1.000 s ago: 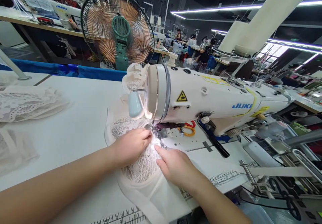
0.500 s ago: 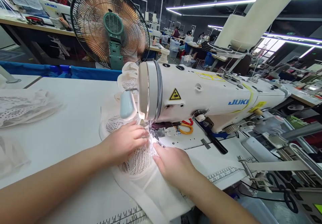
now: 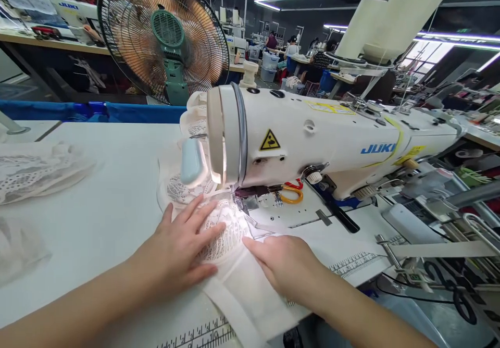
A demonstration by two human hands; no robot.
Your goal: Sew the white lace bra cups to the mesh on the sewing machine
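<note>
A piece of white lace fabric (image 3: 228, 228) with a plain white band lies under the needle area (image 3: 239, 202) of a white JUKI sewing machine (image 3: 312, 139). My left hand (image 3: 179, 246) rests flat on the lace, fingers spread, just left of the needle. On the plain fabric to the right lies my right hand (image 3: 285, 264), fingers pressed down flat and pointing toward the presser foot. Orange and red scissors (image 3: 291, 194) lie on the machine bed behind the needle.
A green and black fan (image 3: 164, 35) stands behind the white table (image 3: 105, 202). More lace pieces (image 3: 35, 171) are stacked at the left edge. Large white thread cones (image 3: 375, 30) stand at the right. Other people sit at machines far back.
My left hand has opened from a curled grip near the needle to a flat, spread palm and slid back. The right hand has drawn slightly toward me. The view shifted a little.
</note>
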